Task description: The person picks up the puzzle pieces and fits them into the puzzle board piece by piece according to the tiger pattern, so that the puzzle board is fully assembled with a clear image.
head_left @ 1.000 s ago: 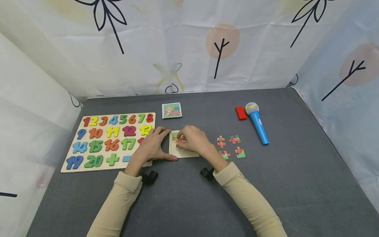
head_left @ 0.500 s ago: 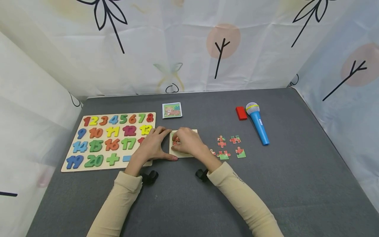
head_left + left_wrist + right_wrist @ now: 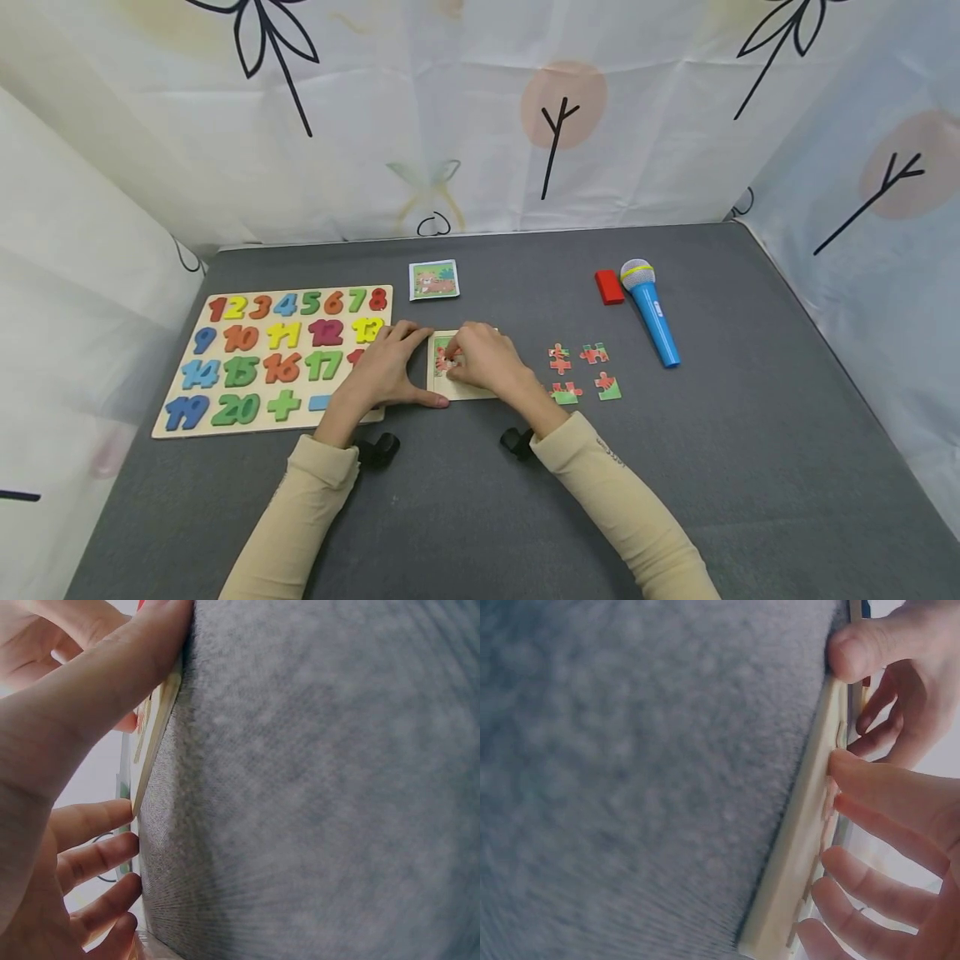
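My left hand is spread along the left side of a small wooden puzzle tray. Its thumb lies at the near left corner; the index fingertip touches the far left corner. Over the tray, my right hand pinches a red-and-green jigsaw piece between thumb and index finger, mostly hidden under the fingertips. In the right wrist view, the thumb tip is right at the rim of the tray, with the index fingertip close to a pinkish piece. Red-and-green picture shows along the tray's left side.
Several loose jigsaw pieces lie right of the tray. A wooden number board sits at the left, its right part behind my left hand. Behind the tray is a picture card. Farther right lie a red block and a blue toy microphone.
My right hand moved slightly left and toward me over the tray, then shifted a little back right, its fingertips staying on the puzzle. The left hand has kept its place.
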`<state>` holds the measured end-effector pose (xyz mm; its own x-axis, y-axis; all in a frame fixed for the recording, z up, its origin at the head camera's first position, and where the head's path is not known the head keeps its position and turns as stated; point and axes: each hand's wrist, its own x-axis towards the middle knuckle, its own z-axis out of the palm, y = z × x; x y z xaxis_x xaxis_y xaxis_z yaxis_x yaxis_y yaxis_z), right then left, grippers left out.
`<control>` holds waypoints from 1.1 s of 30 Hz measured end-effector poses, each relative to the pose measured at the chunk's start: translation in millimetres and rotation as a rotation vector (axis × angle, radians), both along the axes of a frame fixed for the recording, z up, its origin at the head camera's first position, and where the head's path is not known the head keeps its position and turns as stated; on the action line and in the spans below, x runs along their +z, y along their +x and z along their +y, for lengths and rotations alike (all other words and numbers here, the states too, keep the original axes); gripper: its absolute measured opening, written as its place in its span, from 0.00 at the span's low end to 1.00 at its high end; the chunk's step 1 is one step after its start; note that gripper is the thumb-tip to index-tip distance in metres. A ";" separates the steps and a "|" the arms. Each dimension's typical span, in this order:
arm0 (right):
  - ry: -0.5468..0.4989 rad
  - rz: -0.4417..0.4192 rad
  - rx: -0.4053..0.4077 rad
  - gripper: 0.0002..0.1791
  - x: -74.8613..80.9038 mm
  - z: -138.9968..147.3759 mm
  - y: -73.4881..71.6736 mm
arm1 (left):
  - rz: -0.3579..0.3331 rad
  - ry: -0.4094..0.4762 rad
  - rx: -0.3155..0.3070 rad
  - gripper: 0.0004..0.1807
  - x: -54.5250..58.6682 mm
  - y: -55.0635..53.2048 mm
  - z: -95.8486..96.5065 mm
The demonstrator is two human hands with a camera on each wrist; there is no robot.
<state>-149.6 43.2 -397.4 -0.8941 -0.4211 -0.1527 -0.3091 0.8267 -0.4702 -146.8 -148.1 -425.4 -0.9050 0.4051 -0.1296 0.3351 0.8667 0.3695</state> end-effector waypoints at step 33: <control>-0.025 0.010 0.005 0.10 -1.5 1.8 1.6 | -0.012 -0.002 0.001 0.64 -0.4 -0.1 -1.1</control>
